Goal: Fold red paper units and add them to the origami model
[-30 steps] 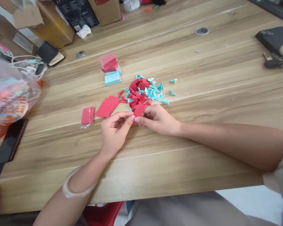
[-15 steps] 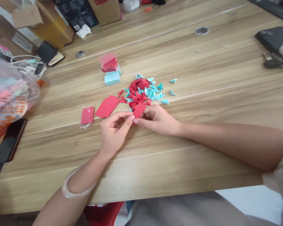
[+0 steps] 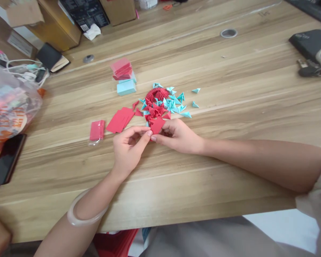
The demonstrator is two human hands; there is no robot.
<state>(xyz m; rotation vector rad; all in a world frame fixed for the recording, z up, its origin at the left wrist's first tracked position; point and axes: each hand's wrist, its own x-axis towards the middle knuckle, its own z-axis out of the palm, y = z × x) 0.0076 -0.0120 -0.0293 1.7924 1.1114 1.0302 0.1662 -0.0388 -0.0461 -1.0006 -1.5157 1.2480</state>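
Between my two hands is a small red paper piece (image 3: 157,125). My left hand (image 3: 128,148) pinches its lower left edge, thumb on top. My right hand (image 3: 180,136) grips its right side between thumb and fingers. Just beyond lie folded red triangles (image 3: 155,110), folded light blue triangles (image 3: 172,104) and a curved assembly of red folded pieces (image 3: 157,93). To the left are loose red paper sheets (image 3: 120,120) and a wrapped red pack (image 3: 97,130). Farther back, red packs (image 3: 121,67) sit beside a light blue paper block (image 3: 126,87).
At the left are a plastic bag (image 3: 10,107), a phone (image 3: 8,159), white cables and a black notebook (image 3: 52,57). Cardboard boxes (image 3: 53,25) stand at the back left. A black case (image 3: 311,44) with keys lies at the right. Someone's skin shows at the lower left edge.
The view has shifted slightly, so items at the left appear farther left. Both hands keep nearly the same hold on the red paper. More skin shows at the lower left edge.
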